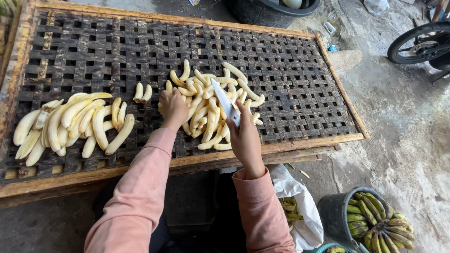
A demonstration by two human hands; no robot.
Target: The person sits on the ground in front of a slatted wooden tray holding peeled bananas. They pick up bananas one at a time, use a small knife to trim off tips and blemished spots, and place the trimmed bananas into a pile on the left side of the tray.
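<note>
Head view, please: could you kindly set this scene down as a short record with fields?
surface: woven slatted tray with wooden frame
left hand: rests on the middle pile of peeled bananas
right hand: grips a knife, blade pointing up and away over that pile
other piles: larger peeled bananas at left; two small pieces between
floor: bucket of unpeeled bananas, white bag, wheel

So the knife (pixel 226 104) is a bare pale blade, tilted, tip pointing away up-left, lying right over the heap of peeled bananas (pixel 211 110). That heap's a loose jumble of creamy-yellow curved pieces crossing every which way, sitting mid-tray on the woven drying rack (pixel 290 75), toward its near edge.
</note>
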